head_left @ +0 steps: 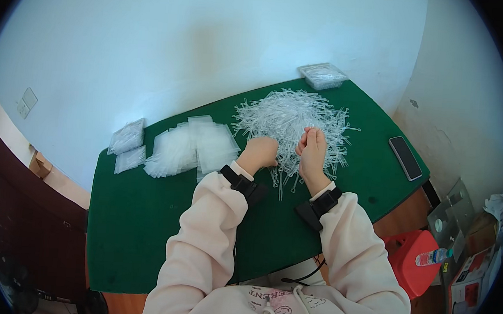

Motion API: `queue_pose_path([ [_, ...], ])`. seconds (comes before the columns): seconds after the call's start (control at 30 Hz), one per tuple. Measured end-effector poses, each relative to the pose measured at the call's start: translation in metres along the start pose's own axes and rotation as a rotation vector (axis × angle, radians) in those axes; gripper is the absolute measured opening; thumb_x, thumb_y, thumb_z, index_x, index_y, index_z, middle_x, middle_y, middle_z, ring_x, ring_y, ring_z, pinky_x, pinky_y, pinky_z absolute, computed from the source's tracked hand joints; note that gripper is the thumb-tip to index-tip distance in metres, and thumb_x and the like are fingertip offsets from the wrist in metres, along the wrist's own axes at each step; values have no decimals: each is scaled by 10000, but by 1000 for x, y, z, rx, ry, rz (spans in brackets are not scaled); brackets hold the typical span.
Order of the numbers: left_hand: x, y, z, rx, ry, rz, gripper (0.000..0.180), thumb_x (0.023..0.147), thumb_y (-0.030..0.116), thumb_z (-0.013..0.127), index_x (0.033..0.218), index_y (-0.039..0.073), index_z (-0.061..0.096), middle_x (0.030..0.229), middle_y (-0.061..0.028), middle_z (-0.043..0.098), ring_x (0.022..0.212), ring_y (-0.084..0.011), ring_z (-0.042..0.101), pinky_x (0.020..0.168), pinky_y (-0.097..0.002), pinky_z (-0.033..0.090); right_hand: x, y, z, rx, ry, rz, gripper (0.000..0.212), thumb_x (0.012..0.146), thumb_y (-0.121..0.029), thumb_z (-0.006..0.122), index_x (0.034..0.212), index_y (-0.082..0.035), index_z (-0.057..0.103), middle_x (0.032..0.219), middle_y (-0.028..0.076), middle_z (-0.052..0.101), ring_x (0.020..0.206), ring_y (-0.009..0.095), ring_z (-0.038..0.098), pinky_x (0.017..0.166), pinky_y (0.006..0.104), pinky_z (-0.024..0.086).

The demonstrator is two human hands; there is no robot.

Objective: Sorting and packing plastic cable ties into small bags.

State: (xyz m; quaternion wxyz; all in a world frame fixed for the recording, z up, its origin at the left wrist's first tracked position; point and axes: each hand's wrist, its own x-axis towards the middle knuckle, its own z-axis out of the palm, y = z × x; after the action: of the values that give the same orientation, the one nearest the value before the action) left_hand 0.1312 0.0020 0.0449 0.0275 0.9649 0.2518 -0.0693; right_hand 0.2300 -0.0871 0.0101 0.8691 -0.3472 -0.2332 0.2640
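Observation:
A large heap of small clear plastic sticks with looped ends covers the upper middle of the green table. My left hand is curled closed at the heap's near left edge, knuckles up. Its fingertips are mostly hidden, with clear sticks showing just beside and below them. My right hand is raised over the near side of the heap, fingers folded and pinched together. Whatever it grips is too small and clear to make out. Left of the heap, flat clear plastic bags lie fanned out in overlapping stacks.
Filled clear packets are stacked at the table's left edge. A clear plastic box of sticks stands at the back right corner. A phone lies near the right edge. Beyond the table, a red stool bears a water bottle.

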Motion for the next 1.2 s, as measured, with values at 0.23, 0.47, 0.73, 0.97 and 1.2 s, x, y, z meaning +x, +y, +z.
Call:
queue_pose_path([
  [0.23,1,-4,3,-36,60,63,219,655,189,665,796,26,624,855,-149,626,823,-297,605,679,-377,493,-1,-3,1,-42,11,42,181,930,-207,375,900,-42,441,597,-26,352,435,41,277,381,194,229],
  [0.47,-11,-13,-18,-37,217,22,118,677,136,606,755,50,626,762,-156,617,746,-313,605,641,-385,488,-1,0,0,-160,-15,58,170,924,-204,395,910,-43,450,594,-36,348,436,34,273,382,189,228],
  [0.73,-19,-12,-28,-136,465,124,93,718,182,595,739,95,619,678,-104,605,664,-289,595,574,-387,467,-2,-1,1,-117,-55,95,151,916,-186,403,891,-49,461,587,-40,358,434,31,287,379,185,239],
  [0.97,-14,4,-35,-250,817,133,85,716,109,553,762,84,620,683,-92,593,690,-283,573,588,-362,449,-2,0,1,-132,-56,75,159,921,-193,399,889,-46,451,591,-37,357,436,35,276,388,189,230],
  [1.2,-18,-6,-27,-94,626,280,99,707,82,546,771,75,621,695,-99,597,694,-286,574,593,-362,451,-4,3,1,-347,-117,-304,181,911,-176,403,840,-46,509,627,-26,438,504,29,373,442,182,306],
])
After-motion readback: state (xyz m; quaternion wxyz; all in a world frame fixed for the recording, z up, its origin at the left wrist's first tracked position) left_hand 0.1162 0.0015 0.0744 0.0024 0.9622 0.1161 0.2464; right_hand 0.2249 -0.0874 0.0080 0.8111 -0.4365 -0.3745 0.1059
